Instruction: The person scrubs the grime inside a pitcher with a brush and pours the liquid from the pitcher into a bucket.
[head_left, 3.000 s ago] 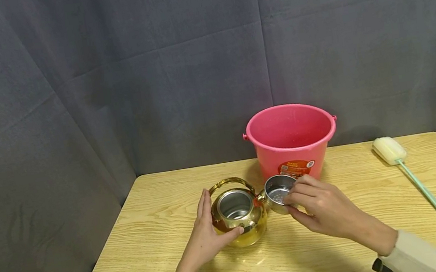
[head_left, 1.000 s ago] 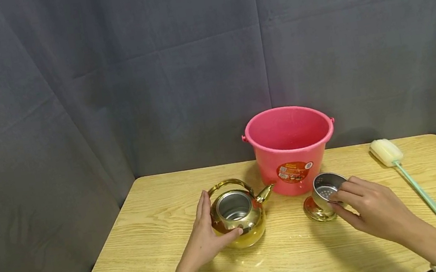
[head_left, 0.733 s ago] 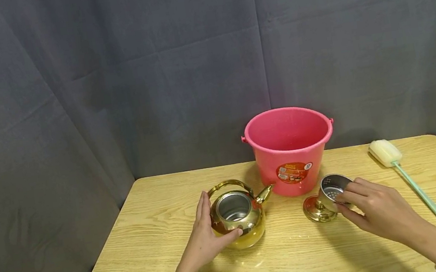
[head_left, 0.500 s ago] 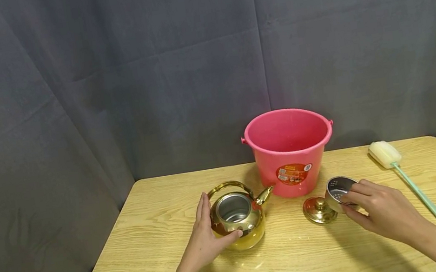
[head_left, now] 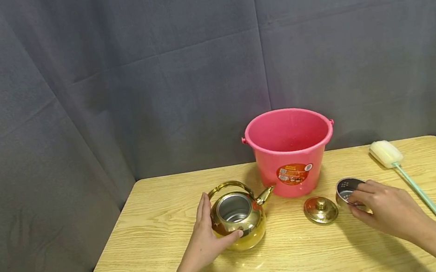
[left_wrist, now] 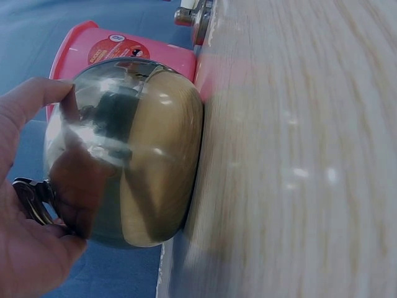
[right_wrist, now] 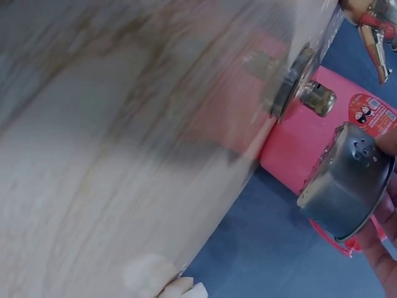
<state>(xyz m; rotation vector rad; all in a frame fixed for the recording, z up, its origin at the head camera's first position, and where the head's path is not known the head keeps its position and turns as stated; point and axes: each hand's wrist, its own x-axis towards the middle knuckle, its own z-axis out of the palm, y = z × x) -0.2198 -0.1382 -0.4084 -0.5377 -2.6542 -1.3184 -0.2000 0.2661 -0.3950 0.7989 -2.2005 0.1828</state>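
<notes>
A gold teapot (head_left: 243, 238) with its lid off stands left of middle, its spout toward the right. My left hand (head_left: 202, 246) holds its body, thumb at the front and fingers around the left side. In the left wrist view the shiny belly (left_wrist: 155, 167) fills the span between thumb and fingers. My right hand (head_left: 389, 209) pinches the rim of a small metal tea strainer (head_left: 342, 204), fingers inside and thumb outside. The right wrist view shows this strainer (right_wrist: 350, 183) raised off the table, with holes in its wall. Beside it lies the gold lid (head_left: 320, 210), knob up.
Behind the teapot and lid stands a pink bucket (head_left: 265, 166) with an orange label. On the right lies a sponge brush (head_left: 420, 190) with a white head and a long green handle. A grey curtain (head_left: 194, 88) hangs behind the wooden table (head_left: 135, 261).
My right hand has carried the strainer rightward from the teapot's spout, past the lid, to the lid's right side. My left hand and the teapot have stayed in place.
</notes>
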